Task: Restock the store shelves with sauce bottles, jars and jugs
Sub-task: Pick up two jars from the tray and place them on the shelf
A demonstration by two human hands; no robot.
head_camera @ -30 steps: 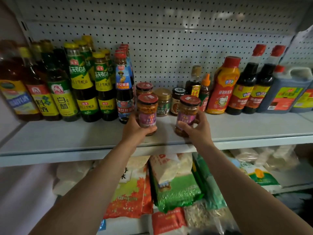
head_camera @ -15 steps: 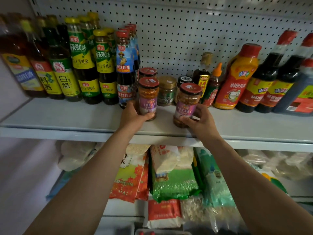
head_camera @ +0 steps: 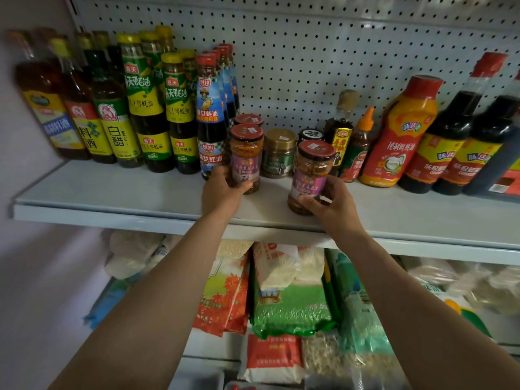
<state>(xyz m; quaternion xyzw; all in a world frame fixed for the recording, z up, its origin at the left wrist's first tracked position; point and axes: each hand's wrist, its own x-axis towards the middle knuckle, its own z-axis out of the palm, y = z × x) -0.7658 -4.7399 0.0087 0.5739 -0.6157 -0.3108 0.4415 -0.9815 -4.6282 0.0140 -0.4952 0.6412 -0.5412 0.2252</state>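
Both hands were busy: the left hand (head_camera: 222,190) wrapped its fingers round a red-lidded chilli jar (head_camera: 246,157) standing just beside the blue-labelled oyster sauce bottle (head_camera: 210,116), while the right hand (head_camera: 330,205) gripped a matching second jar (head_camera: 311,175) near the front of the shelf (head_camera: 112,192). Bottles already lined the back; these two jars looked almost placed, with bare shelf in front left to fill.
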